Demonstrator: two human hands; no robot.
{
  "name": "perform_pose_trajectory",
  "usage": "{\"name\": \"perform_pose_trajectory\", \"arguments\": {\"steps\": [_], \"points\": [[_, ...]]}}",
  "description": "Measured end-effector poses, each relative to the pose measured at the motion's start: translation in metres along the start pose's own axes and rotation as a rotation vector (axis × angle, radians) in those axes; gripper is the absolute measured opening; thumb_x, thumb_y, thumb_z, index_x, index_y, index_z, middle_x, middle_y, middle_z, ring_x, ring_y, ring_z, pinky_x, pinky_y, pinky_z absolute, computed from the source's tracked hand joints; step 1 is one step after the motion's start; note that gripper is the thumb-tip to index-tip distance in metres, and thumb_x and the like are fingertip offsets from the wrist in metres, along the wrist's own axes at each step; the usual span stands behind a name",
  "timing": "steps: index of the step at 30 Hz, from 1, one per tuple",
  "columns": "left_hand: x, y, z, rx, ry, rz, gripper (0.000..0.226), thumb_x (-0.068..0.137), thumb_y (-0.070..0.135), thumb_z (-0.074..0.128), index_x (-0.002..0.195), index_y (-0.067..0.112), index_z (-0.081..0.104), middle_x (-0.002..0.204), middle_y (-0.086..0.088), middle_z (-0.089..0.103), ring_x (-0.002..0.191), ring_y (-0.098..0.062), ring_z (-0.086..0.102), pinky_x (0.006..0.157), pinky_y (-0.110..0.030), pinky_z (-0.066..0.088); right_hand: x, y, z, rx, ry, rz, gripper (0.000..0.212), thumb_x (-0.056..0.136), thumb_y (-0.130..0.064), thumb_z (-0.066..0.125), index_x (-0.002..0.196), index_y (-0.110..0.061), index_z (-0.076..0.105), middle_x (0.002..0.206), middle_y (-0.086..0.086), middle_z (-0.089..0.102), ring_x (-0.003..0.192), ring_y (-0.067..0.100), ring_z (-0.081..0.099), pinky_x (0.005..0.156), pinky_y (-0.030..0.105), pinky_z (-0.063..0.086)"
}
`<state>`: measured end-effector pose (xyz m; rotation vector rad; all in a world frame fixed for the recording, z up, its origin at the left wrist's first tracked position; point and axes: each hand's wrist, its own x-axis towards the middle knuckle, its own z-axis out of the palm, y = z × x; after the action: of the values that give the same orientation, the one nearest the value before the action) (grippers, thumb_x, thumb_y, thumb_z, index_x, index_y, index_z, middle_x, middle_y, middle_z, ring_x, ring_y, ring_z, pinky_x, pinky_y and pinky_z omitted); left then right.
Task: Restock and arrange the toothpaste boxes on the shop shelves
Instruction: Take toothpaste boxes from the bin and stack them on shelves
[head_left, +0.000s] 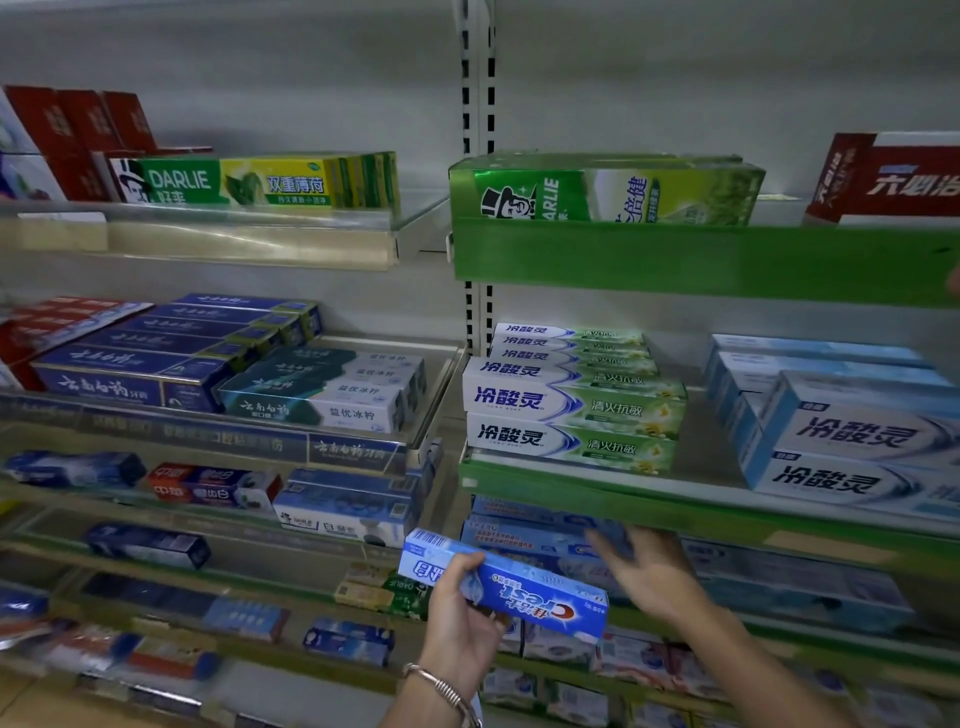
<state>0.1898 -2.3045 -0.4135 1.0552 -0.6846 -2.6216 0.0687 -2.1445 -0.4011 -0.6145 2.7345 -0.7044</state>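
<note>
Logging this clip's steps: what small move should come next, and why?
Probably the left hand should slide the Crest box onto the blue stack just behind it. The box is gripped in mid-air, not yet placed. The open right hand reaches in at that stack, seemingly to steady it or make room.

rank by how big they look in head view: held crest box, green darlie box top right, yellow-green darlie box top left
1. green Darlie box, largest.
2. Crest box and yellow-green Darlie box look alike; Crest is nearer the camera, so unranked.
</note>
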Motion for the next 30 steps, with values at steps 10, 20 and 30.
{"name": "perform_pose_trajectory", "arguments": {"steps": [10,20,30], "points": [[0.012,-0.008,0.015,0.061,-0.173,0.039,0.046,0.068,0.015,0.07,0.108,0.002,0.052,0.091,-0.017,0.063,0.081,-0.029,0.059,0.073,-0.038,0.05,-0.029,-0.004,-0.001,0.166,-0.079,-0.299,0.045,0.087,-0.042,0.063,0.129,-0.038,0.047,0.117,-0.019,0.055,0.097,-0.011,0.055,0.086,0.013,0.047],[0.031,0.002,-0.019,0.87,0.186,0.477,0.072,0.084,0.006,0.066,0.146,0.019,0.033,0.143,-0.003,0.046,0.122,-0.022,0.052,0.106,-0.045,0.042,0.0,-0.006,0.004,0.104,-0.109,-0.09,0.044,0.096,-0.046,0.041,0.136,-0.026,0.045,0.127,-0.01,0.049,0.126,0.013,0.046,0.097,0.023,0.038],[0.055,0.008,-0.015,0.98,0.081,0.481,0.061,0.09,0.004,0.058,0.145,0.02,0.036,0.106,0.013,0.064,0.07,0.003,0.053,0.058,-0.011,0.046,0.025,-0.009,-0.014,0.09,-0.251,0.14,0.055,0.092,-0.063,0.032,0.138,-0.034,0.043,0.138,-0.006,0.052,0.122,0.021,0.051,0.083,0.021,0.034]]}}
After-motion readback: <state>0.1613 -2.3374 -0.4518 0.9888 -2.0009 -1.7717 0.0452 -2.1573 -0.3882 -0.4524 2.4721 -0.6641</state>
